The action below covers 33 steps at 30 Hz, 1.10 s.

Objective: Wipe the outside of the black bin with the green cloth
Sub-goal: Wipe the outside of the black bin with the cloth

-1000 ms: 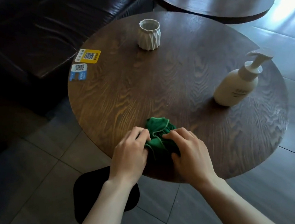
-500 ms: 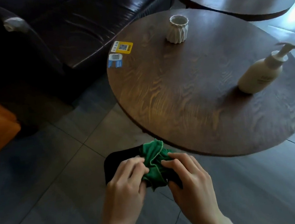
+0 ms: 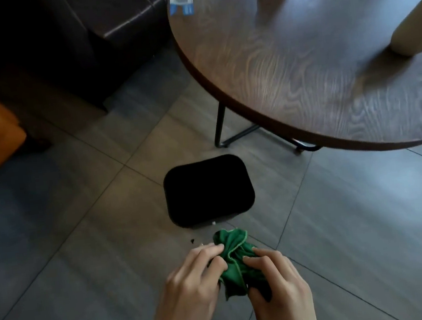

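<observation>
Left hand (image 3: 192,280) and right hand (image 3: 279,283) both grip the bunched green cloth (image 3: 235,259), held apart from and just beside the black bin (image 3: 208,189) on the floor

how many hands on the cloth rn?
2. The left hand pinches the green cloth from its left side; the right hand grips it from the right, near the black bin.

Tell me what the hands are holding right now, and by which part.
Both hands hold the bunched green cloth: the left hand pinches its left folds, the right hand grips its right side. The black bin is untouched.
</observation>
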Each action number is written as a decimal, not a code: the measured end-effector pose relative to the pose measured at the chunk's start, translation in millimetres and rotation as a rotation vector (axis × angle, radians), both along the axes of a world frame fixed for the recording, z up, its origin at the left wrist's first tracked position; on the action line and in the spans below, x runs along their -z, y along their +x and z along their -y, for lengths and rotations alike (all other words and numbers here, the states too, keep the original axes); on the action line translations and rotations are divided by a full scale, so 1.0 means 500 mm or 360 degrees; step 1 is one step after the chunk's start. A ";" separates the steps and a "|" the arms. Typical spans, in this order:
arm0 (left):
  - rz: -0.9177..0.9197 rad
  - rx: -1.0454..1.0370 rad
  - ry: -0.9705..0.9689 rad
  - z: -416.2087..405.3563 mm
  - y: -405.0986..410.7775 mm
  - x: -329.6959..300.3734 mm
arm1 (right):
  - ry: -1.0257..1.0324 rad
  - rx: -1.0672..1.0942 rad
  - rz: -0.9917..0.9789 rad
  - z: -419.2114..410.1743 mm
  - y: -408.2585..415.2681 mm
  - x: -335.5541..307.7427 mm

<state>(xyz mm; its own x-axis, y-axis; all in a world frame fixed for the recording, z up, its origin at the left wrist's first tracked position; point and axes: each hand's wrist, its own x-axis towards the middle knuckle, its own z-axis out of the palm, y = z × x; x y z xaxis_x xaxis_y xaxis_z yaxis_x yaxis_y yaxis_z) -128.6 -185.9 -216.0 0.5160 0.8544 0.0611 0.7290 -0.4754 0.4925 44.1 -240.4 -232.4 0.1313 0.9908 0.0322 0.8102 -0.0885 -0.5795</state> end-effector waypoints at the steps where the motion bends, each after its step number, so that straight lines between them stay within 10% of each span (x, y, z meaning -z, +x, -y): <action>1: -0.0008 0.0015 -0.0013 0.014 0.004 0.013 | -0.0007 0.0007 -0.0010 0.014 0.004 0.017; 24: -0.0347 0.0748 0.0871 -0.060 0.047 0.466 | 0.0418 0.0339 -0.0295 0.026 0.093 0.521; 33: -0.0796 0.0474 0.1023 -0.140 -0.072 0.574 | 0.0539 0.0317 -0.0188 -0.002 0.096 0.607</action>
